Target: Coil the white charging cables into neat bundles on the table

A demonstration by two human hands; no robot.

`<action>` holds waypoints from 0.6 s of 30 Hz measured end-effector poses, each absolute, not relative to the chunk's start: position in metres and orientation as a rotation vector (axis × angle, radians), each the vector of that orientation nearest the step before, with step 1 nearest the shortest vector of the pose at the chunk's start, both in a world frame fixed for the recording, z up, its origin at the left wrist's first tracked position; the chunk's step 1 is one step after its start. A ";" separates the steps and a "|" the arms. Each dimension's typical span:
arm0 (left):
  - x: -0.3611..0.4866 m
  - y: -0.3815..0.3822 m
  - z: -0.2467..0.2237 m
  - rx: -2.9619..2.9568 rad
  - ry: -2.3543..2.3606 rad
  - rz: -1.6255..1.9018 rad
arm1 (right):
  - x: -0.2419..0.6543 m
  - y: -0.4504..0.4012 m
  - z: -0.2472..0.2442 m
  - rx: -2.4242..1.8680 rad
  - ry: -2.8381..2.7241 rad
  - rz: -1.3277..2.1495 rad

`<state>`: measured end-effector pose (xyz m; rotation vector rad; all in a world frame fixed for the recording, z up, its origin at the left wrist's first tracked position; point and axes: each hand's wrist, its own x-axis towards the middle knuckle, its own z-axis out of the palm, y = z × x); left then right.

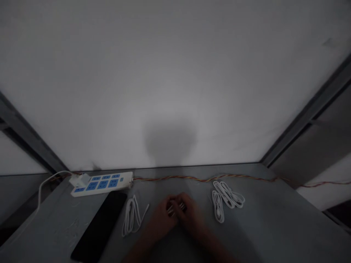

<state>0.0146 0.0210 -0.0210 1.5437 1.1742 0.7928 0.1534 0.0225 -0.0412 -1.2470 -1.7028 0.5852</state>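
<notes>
My left hand [163,215] and my right hand [191,212] meet low in the middle of the view, their fingers curled together. White strands of a bundled cable [170,210] show in the gaps between the fingers, and most of it is covered. To the left of my hands lies a loosely coiled white cable [132,216] with one end sticking out. On the right side, two more white cables rest close together, a smaller coil [218,209] and a longer bundle [230,195].
A white power strip [126,179] with blue sockets lies at the back left, with a white charger [79,180] plugged in. A black phone or tablet [100,226] lies in front of it. Twisted wires [197,178] run along the grey shelf's [274,219] back, before a pale wall.
</notes>
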 end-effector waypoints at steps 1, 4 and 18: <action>0.015 0.021 -0.019 1.524 1.176 0.788 | 0.154 0.024 -0.042 -1.248 -1.679 0.583; 0.013 0.020 -0.017 1.454 1.144 0.729 | 0.159 0.029 -0.039 -1.249 -1.576 0.530; 0.009 0.016 -0.022 0.837 0.846 0.381 | 0.169 0.028 -0.027 -1.133 -1.814 0.532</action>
